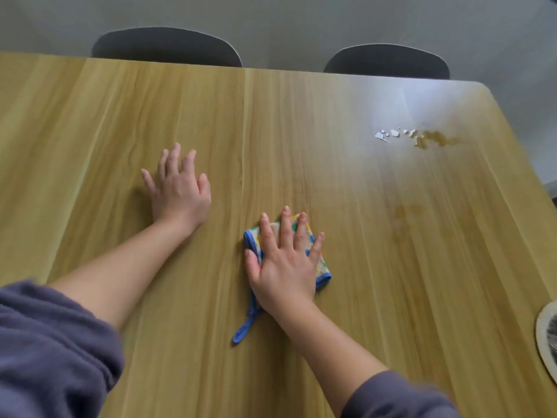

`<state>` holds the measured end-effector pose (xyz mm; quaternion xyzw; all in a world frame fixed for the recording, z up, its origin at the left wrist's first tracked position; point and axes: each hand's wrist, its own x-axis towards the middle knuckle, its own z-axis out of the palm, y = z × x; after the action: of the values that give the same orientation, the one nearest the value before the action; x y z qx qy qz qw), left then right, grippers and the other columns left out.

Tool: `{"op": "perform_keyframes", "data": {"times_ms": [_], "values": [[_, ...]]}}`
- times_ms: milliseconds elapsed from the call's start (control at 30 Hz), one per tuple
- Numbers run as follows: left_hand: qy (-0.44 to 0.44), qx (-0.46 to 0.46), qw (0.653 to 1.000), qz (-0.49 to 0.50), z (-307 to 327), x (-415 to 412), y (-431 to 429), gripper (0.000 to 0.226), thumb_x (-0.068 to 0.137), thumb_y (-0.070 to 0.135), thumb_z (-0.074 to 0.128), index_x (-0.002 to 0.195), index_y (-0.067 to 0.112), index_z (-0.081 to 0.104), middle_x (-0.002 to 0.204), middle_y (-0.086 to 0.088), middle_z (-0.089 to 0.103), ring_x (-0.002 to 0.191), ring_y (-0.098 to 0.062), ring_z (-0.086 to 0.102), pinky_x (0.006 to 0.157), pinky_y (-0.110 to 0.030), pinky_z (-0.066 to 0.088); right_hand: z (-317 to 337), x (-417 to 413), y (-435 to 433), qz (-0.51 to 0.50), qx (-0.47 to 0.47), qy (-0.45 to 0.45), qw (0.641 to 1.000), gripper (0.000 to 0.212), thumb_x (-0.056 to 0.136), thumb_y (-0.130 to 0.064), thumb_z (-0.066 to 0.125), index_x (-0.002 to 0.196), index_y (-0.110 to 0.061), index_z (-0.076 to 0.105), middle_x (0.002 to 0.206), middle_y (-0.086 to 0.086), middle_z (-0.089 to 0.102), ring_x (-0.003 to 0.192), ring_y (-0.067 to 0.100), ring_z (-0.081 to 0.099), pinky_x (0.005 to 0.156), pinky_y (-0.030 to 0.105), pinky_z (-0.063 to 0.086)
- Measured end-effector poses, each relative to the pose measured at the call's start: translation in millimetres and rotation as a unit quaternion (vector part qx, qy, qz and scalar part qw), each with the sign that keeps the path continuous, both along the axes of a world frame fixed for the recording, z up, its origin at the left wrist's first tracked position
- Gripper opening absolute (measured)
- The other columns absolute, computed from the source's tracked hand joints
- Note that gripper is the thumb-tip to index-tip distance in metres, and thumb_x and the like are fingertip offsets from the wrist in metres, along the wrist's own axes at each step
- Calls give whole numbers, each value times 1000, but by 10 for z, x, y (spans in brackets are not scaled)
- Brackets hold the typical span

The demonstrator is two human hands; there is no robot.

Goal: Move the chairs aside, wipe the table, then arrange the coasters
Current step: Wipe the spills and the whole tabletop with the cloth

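My right hand (284,260) lies flat with spread fingers on a folded colourful cloth (323,268) with blue trim, pressing it onto the wooden table (331,131). The cloth's blue loop (243,328) trails toward me. My left hand (177,188) rests palm down on the bare tabletop to the left, fingers straight and spread. A patch of water droplets and wet smears (419,137) sits at the far right of the table. A round coaster (547,333) shows partly at the right edge.
Two dark chair backs (165,45) (387,60) stand tucked behind the table's far edge. The grey floor lies beyond. The table's rounded far right corner (482,86) is in view.
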<state>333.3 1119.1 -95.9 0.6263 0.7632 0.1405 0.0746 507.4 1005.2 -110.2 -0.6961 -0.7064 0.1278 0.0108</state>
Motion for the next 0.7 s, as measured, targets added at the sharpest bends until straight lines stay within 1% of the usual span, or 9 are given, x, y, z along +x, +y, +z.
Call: {"op": "perform_keyframes", "data": {"times_ms": [100,200,267,367,533,600,700], "values": [[-18,-34,999,-3,18,38,-713,52,94,27,44,144,17,35,157,-8,21,146,-25,12,114,-60,7,45,25,46,2,-12,7,1000,66,98,-57,23,156,-34,3,164,4,-13,149,31,-19,114,60,-15],[19,-70,997,-8,1,25,-1502,54,94,29,45,146,20,33,158,-6,19,147,-24,10,113,-59,7,72,13,6,4,-13,12,1000,66,97,-57,22,156,-34,4,165,5,-11,149,32,-17,115,61,-13],[41,-94,995,2,-61,39,-1830,55,96,33,40,149,22,29,160,-3,15,147,-23,8,114,-59,6,74,5,-22,7,-13,10,1000,66,97,-57,22,156,-34,4,165,5,-10,149,32,-16,115,62,-12],[60,-82,995,16,-133,77,-1943,59,91,38,29,148,24,30,159,-2,19,147,-22,12,114,-58,6,73,7,-8,5,-11,10,1000,65,97,-57,21,156,-34,4,165,4,-11,149,31,-16,114,62,-13],[57,-63,996,23,-168,65,-1937,62,86,40,29,146,24,34,158,-2,23,146,-21,15,114,-57,7,73,256,-27,27,-4,14,1000,64,97,-56,23,156,-37,7,165,1,-6,151,28,-13,116,61,-9],[62,-58,996,27,-162,79,-1938,62,86,40,29,145,24,35,158,-2,23,146,-22,16,114,-57,7,59,587,4,-13,-2,2,1000,64,97,-57,24,156,-38,7,165,0,-6,151,27,-11,116,61,-6],[62,-59,996,29,-155,94,-1932,62,86,40,28,146,25,34,158,-2,23,146,-22,16,114,-57,7,69,1215,-2,-100,-25,-32,994,64,98,-57,21,156,-37,3,165,0,-8,151,27,-10,117,61,-5]]}}
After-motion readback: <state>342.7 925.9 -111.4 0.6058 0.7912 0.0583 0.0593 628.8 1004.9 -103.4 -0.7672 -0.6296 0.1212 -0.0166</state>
